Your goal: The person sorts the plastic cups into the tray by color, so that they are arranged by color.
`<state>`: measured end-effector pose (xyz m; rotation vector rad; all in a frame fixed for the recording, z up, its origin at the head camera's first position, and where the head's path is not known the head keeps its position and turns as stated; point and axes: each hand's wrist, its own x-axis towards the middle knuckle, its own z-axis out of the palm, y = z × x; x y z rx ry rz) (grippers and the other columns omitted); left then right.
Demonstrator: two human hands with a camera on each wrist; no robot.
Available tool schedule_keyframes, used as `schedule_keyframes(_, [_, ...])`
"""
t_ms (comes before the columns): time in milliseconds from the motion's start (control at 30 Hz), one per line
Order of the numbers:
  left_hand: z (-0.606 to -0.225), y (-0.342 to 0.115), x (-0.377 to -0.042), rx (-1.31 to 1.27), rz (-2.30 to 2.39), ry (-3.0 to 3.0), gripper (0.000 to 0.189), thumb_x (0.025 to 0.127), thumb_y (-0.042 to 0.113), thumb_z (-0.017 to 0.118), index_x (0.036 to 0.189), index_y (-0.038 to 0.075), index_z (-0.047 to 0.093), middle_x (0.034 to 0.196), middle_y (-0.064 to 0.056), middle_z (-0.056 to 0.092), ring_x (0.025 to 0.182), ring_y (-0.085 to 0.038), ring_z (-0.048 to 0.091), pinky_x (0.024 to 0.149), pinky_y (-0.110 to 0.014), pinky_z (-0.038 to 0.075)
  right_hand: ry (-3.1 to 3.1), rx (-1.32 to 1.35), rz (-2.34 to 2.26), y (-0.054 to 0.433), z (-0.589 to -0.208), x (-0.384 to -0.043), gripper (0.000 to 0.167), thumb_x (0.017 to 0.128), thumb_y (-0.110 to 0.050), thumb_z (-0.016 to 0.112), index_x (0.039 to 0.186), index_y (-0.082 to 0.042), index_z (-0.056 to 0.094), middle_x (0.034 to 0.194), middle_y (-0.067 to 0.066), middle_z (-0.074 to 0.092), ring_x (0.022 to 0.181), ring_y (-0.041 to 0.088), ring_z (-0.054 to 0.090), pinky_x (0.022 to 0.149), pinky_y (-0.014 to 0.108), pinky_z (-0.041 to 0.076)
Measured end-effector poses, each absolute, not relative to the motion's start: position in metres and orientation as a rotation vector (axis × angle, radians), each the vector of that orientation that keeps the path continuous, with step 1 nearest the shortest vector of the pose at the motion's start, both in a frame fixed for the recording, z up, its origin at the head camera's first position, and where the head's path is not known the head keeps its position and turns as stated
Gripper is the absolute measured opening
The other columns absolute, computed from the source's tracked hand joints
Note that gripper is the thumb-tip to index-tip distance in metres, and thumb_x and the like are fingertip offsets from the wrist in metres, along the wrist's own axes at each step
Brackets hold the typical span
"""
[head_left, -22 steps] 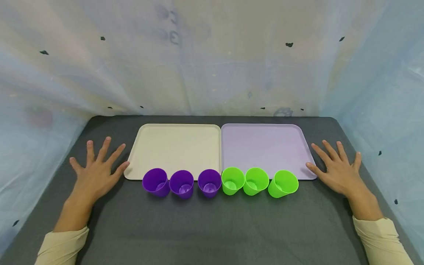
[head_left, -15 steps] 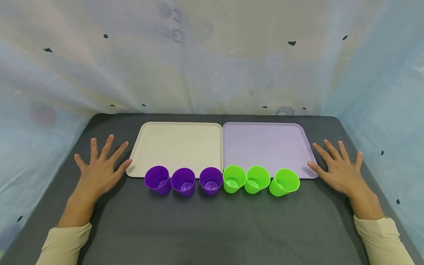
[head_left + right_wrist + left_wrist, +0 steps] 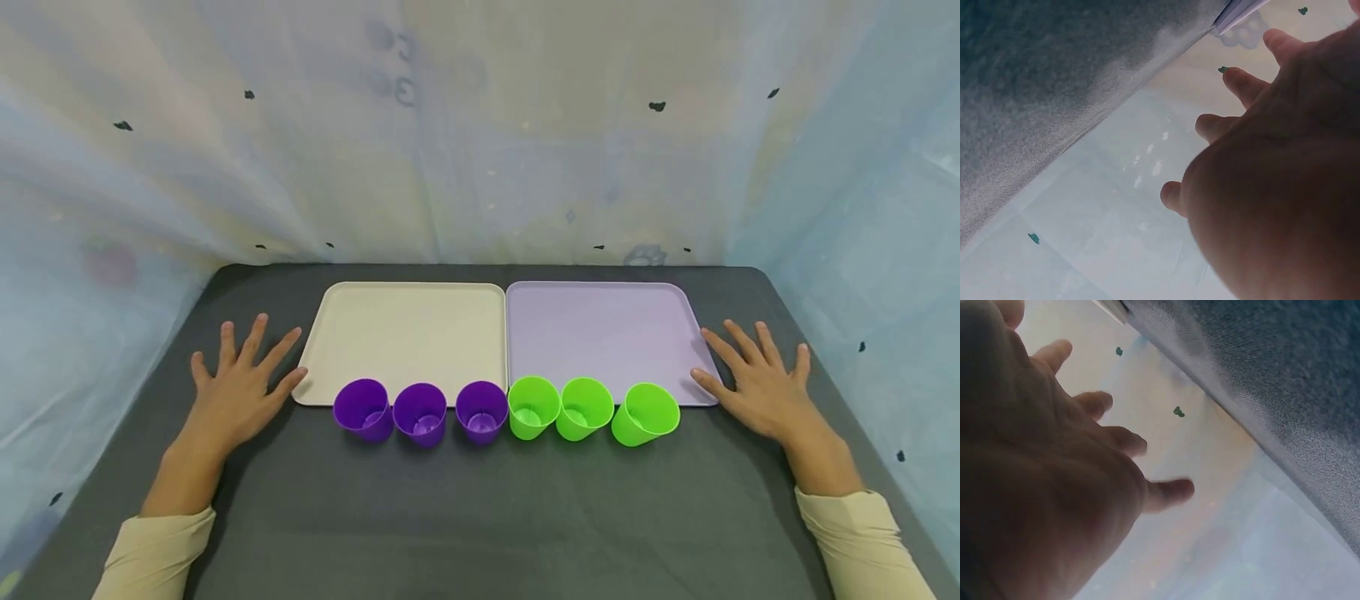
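My left hand [image 3: 236,400] is spread palm down at the left, its thumb overlapping the edge of the cream tray [image 3: 408,333] in the head view. At the right, my right hand [image 3: 767,398] lies spread the same way, thumb at the edge of the lilac tray [image 3: 600,333]. Neither hand holds anything. In a row along the trays' near edges stand a left purple cup [image 3: 363,410], a middle purple cup [image 3: 420,414], a right purple cup [image 3: 482,412], then a left green cup [image 3: 533,407], a middle green cup [image 3: 584,408] and a right green cup [image 3: 646,414], mouths up.
The two trays lie side by side on a dark grey cloth-covered table [image 3: 480,517]. A pale patterned sheet [image 3: 480,150] hangs behind the table and down both sides. The lilac tray's edge [image 3: 1241,14] shows at the top of the right wrist view.
My left hand has shifted slightly right toward the cream tray. The right hand moved a little left. The head view has shifted slightly; the cups and trays stay in place.
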<state>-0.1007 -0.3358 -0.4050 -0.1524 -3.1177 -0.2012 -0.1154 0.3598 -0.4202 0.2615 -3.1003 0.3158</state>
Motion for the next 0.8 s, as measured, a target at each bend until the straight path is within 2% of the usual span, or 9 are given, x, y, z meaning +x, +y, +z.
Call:
schedule_keyframes(133, [-0.4078,-0.3349,-0.0988,-0.239,-0.181,-3.118,0.067,0.102,0.058,0.040,0.160,0.035,0.015,0.169,-0.010,0.007,0.153,-0.040,-0.016,0.106,-0.082,0.006,-3.097,0.281,0.323,0.3593,-0.4203,-0.1163,0.073,0.098,-0.058,0.050,0.159,-0.028,0.024,0.167,0.013,0.015,0.155,0.043,-0.006,0.106,0.080,-0.013])
schedule_keyframes(367, [-0.4083,-0.3342,-0.0997,-0.341,-0.338,-3.207,0.067,0.103,0.056,0.041,0.160,0.031,0.018,0.163,-0.021,0.025,0.150,-0.046,0.019,0.102,-0.076,0.021,-3.076,0.341,0.348,0.3585,-0.4205,-0.1156,0.070,0.099,-0.054,0.051,0.158,-0.026,0.027,0.167,0.013,0.016,0.155,0.041,-0.003,0.110,0.077,-0.011])
schedule_keyframes(500, [-0.4067,-0.3348,-0.0990,-0.363,-0.397,-3.237,0.069,0.102,0.057,0.044,0.159,0.023,0.026,0.159,-0.022,0.033,0.144,-0.046,0.033,0.100,-0.076,0.027,-3.050,0.382,0.382,0.3572,-0.4190,-0.1161,0.068,0.099,-0.050,0.053,0.158,-0.023,0.030,0.166,0.014,0.019,0.156,0.039,0.000,0.111,0.075,-0.009])
schedule_keyframes(667, [-0.4036,-0.3350,-0.0989,-0.399,-0.391,-3.237,0.073,0.100,0.055,0.049,0.155,0.011,0.034,0.154,-0.022,0.040,0.141,-0.047,0.036,0.102,-0.075,0.028,-2.981,0.420,0.425,0.3563,-0.4156,-0.1160,0.063,0.099,-0.046,0.056,0.154,-0.021,0.037,0.163,0.015,0.027,0.156,0.034,0.006,0.113,0.072,-0.002])
schedule_keyframes(800, [-0.4037,-0.3354,-0.0982,-0.394,-0.398,-3.258,0.075,0.099,0.057,0.050,0.156,0.010,0.033,0.154,-0.022,0.041,0.142,-0.051,0.033,0.102,-0.076,0.026,-2.934,0.490,0.411,0.3554,-0.4150,-0.1153,0.060,0.098,-0.042,0.060,0.151,-0.019,0.042,0.159,0.016,0.033,0.155,0.033,0.013,0.110,0.072,0.006])
